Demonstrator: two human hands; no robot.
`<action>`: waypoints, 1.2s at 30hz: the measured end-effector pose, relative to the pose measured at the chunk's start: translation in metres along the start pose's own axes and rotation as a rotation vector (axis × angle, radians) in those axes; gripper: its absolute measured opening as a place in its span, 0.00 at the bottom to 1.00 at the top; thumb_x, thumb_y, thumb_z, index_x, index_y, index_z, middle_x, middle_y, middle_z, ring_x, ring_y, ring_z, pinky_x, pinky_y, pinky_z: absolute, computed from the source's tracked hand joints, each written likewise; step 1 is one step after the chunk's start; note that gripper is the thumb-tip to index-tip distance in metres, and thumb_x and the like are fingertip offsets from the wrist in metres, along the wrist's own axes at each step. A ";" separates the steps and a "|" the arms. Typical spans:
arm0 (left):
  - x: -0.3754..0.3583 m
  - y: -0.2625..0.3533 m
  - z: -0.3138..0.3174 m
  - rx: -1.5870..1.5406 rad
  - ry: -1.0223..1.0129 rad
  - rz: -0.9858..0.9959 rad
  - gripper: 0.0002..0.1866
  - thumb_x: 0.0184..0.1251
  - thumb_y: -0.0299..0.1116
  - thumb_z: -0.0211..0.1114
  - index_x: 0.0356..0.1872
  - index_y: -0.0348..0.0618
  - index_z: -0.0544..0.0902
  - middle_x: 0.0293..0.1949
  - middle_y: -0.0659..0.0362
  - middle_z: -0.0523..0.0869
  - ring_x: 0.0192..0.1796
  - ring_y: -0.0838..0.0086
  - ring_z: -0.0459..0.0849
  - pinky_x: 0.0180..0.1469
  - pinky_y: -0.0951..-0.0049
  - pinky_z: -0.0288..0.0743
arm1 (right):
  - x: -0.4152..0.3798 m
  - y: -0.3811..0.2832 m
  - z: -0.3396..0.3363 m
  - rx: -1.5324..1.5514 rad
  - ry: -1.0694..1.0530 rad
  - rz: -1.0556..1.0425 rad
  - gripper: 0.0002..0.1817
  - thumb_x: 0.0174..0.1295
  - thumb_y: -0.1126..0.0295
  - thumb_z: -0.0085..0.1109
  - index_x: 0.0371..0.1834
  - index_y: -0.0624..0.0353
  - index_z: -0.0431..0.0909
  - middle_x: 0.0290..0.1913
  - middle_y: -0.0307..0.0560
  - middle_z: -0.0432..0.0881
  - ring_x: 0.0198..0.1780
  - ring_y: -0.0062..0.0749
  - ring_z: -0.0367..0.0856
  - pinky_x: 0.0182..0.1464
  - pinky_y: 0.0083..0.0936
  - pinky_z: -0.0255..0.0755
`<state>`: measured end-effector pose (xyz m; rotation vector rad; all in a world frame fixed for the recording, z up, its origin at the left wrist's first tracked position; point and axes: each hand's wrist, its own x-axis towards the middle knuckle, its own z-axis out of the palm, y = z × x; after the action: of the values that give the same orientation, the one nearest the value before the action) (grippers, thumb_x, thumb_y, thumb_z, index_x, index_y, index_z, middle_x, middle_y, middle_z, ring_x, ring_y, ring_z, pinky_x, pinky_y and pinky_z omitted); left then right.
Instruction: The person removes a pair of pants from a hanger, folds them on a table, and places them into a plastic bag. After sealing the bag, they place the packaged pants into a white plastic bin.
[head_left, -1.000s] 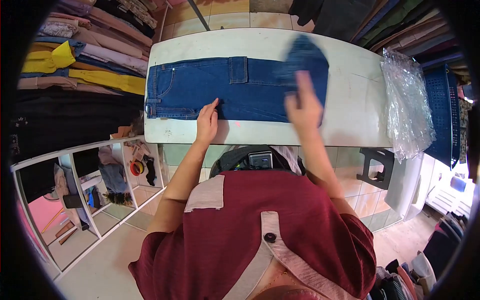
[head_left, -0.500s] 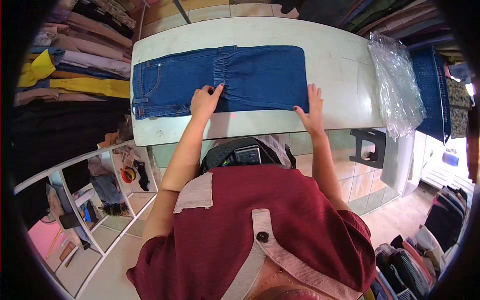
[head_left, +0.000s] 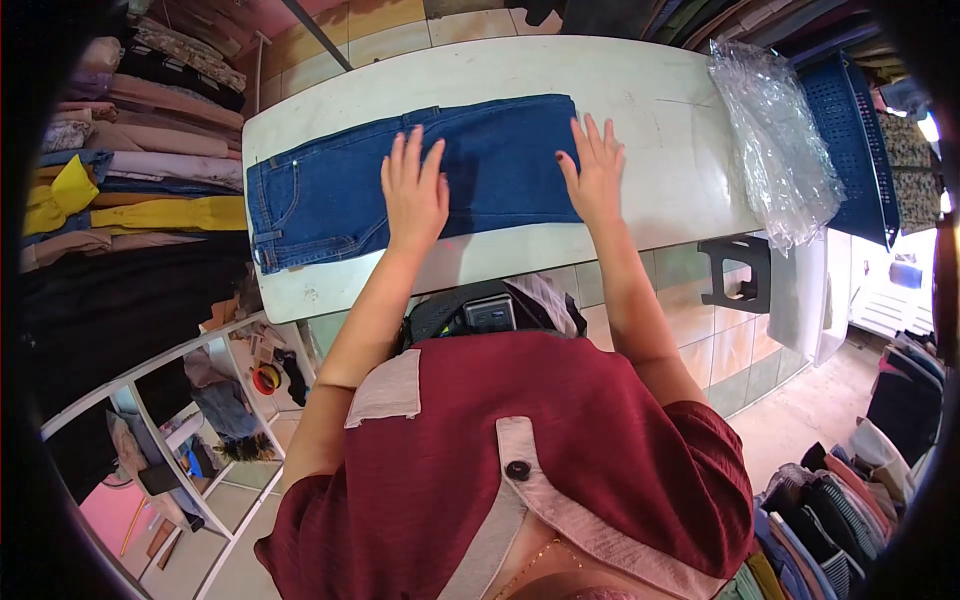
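A pair of blue jeans (head_left: 510, 165), folded lengthwise, lies flat across the white table (head_left: 670, 170), its waistband and pocket at the left end. My left hand (head_left: 415, 195) rests over the middle of the denim with fingers spread, pointing away from me. At the right end of the jeans, my right hand (head_left: 595, 175) is spread too, thumb over the denim edge and the other fingers beyond it on the tabletop side. Neither hand grips anything.
Clear plastic wrapping (head_left: 775, 140) hangs over the table's right end, beside a blue perforated basket (head_left: 850, 150). Folded clothes (head_left: 160, 140) are stacked at the left. A dark stool (head_left: 735, 275) stands under the table, and a black bag (head_left: 450, 310) sits close in front of me.
The gathered wrinkles mid-leg are smoothed out. My left hand has opened from its pinch into a flat spread; my right hand sits slightly further up along the end edge.
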<state>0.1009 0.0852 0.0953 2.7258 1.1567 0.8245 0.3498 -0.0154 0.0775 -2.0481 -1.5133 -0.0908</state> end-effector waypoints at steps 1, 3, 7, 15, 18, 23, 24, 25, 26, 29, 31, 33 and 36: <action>0.004 -0.002 0.009 0.039 -0.062 0.012 0.28 0.62 0.34 0.60 0.65 0.46 0.68 0.71 0.50 0.59 0.72 0.51 0.56 0.68 0.43 0.52 | 0.011 0.002 0.003 0.028 0.010 -0.004 0.25 0.66 0.57 0.53 0.64 0.53 0.69 0.68 0.50 0.66 0.72 0.58 0.51 0.69 0.57 0.45; 0.004 -0.009 0.027 0.107 -0.202 -0.033 0.32 0.64 0.42 0.59 0.68 0.47 0.64 0.73 0.50 0.55 0.74 0.52 0.51 0.69 0.40 0.48 | 0.032 0.030 0.020 0.126 0.013 0.128 0.24 0.66 0.60 0.51 0.64 0.53 0.69 0.66 0.51 0.68 0.71 0.57 0.54 0.69 0.52 0.49; -0.002 -0.021 0.038 0.129 -0.341 -0.116 0.39 0.62 0.50 0.59 0.72 0.47 0.57 0.74 0.50 0.49 0.76 0.53 0.45 0.69 0.38 0.44 | 0.074 0.081 0.050 0.565 0.000 0.181 0.21 0.68 0.67 0.46 0.65 0.54 0.69 0.58 0.54 0.76 0.64 0.48 0.69 0.64 0.37 0.61; -0.004 -0.025 0.041 0.105 -0.359 -0.156 0.42 0.57 0.50 0.64 0.72 0.49 0.58 0.74 0.50 0.50 0.76 0.53 0.46 0.68 0.36 0.45 | 0.113 0.091 0.063 0.658 -0.524 0.207 0.21 0.62 0.62 0.59 0.59 0.51 0.73 0.42 0.44 0.83 0.47 0.34 0.77 0.55 0.30 0.66; -0.005 -0.026 0.041 0.098 -0.373 -0.171 0.42 0.56 0.49 0.64 0.72 0.50 0.59 0.74 0.51 0.51 0.76 0.53 0.46 0.68 0.36 0.45 | 0.119 0.087 0.050 0.006 -0.463 -0.075 0.23 0.57 0.56 0.64 0.56 0.48 0.74 0.35 0.41 0.82 0.43 0.35 0.77 0.51 0.31 0.66; -0.001 -0.021 0.042 0.096 -0.374 -0.221 0.43 0.55 0.49 0.65 0.72 0.50 0.59 0.74 0.51 0.51 0.76 0.53 0.47 0.68 0.36 0.44 | 0.097 0.023 0.020 -0.270 -0.046 -0.113 0.33 0.54 0.50 0.64 0.64 0.44 0.69 0.62 0.49 0.71 0.65 0.51 0.63 0.64 0.58 0.52; -0.002 -0.022 0.043 0.082 -0.358 -0.214 0.43 0.54 0.49 0.65 0.71 0.50 0.59 0.74 0.51 0.51 0.76 0.53 0.47 0.68 0.36 0.44 | 0.080 0.007 0.019 -0.272 -0.055 -0.117 0.33 0.54 0.50 0.64 0.64 0.44 0.69 0.62 0.49 0.71 0.65 0.51 0.63 0.64 0.58 0.52; -0.002 -0.023 0.043 0.069 -0.340 -0.205 0.43 0.54 0.49 0.65 0.71 0.51 0.59 0.74 0.51 0.52 0.76 0.53 0.47 0.68 0.36 0.44 | 0.060 -0.006 0.022 -0.154 -0.174 -0.141 0.35 0.54 0.48 0.63 0.66 0.43 0.66 0.67 0.49 0.64 0.69 0.53 0.56 0.66 0.63 0.46; -0.002 -0.022 0.044 0.067 -0.340 -0.212 0.43 0.54 0.49 0.65 0.71 0.51 0.59 0.74 0.51 0.52 0.76 0.53 0.47 0.68 0.36 0.44 | 0.047 -0.010 0.028 -0.034 -0.290 -0.167 0.38 0.54 0.46 0.62 0.69 0.41 0.63 0.73 0.49 0.56 0.73 0.54 0.49 0.67 0.67 0.40; 0.000 -0.023 0.042 0.049 -0.358 -0.221 0.43 0.54 0.49 0.65 0.71 0.51 0.59 0.74 0.52 0.51 0.76 0.53 0.47 0.69 0.37 0.44 | 0.030 0.004 0.052 -0.133 -0.387 -0.107 0.39 0.55 0.43 0.59 0.70 0.39 0.61 0.74 0.48 0.54 0.74 0.53 0.47 0.67 0.66 0.39; -0.001 -0.023 0.040 0.052 -0.365 -0.220 0.43 0.54 0.49 0.65 0.72 0.50 0.58 0.74 0.51 0.50 0.76 0.52 0.46 0.69 0.37 0.44 | 0.027 0.004 0.054 -0.137 -0.394 -0.115 0.39 0.55 0.42 0.58 0.71 0.38 0.61 0.74 0.48 0.53 0.75 0.53 0.46 0.67 0.66 0.40; 0.003 -0.020 0.036 -0.013 -0.319 -0.227 0.35 0.58 0.43 0.64 0.68 0.47 0.66 0.73 0.49 0.55 0.75 0.50 0.49 0.69 0.39 0.44 | 0.029 0.006 0.055 -0.169 -0.397 -0.125 0.39 0.56 0.42 0.57 0.71 0.38 0.60 0.75 0.47 0.51 0.75 0.52 0.44 0.68 0.65 0.39; -0.015 -0.045 0.023 -0.350 -0.196 -0.255 0.23 0.61 0.34 0.63 0.59 0.46 0.77 0.68 0.51 0.67 0.73 0.52 0.56 0.70 0.42 0.46 | 0.027 0.009 0.059 -0.181 -0.398 -0.128 0.39 0.56 0.42 0.57 0.71 0.38 0.59 0.75 0.47 0.50 0.76 0.51 0.43 0.67 0.66 0.39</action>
<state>0.0749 0.1100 0.0568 2.2622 1.1608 0.6391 0.3514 0.0350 0.0355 -2.2017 -1.9391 0.1446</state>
